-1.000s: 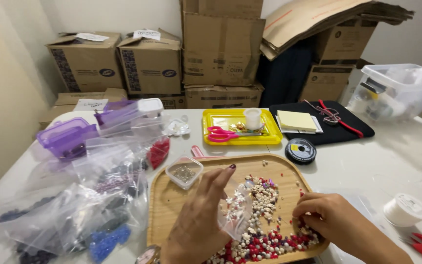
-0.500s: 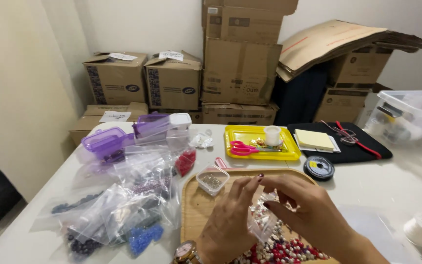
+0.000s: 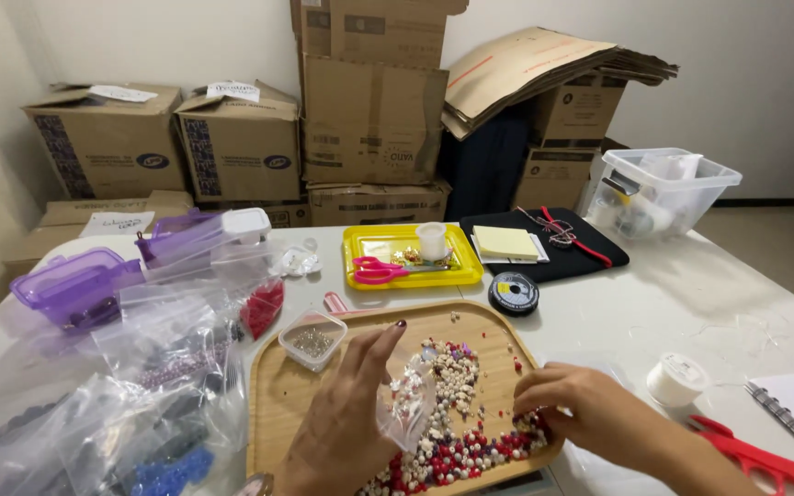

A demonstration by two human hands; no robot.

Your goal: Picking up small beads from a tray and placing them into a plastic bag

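My left hand holds a small clear plastic bag with beads in it, over a wooden tray. A pile of white, red and purple beads is spread across the tray. My right hand rests on the beads at the tray's right edge, fingers curled and pinching among them. A small clear square box with tiny beads sits in the tray's far left corner.
Several clear bags of beads and purple plastic boxes lie left. Behind the tray are a yellow tray with pink scissors, a black cord spool, sticky notes, a clear bin. White spool, red scissors and a notebook right. Cardboard boxes behind.
My right hand has left the bag's mouth and gone back down to the beads at the tray's right edge. The camera view has shifted right and down.
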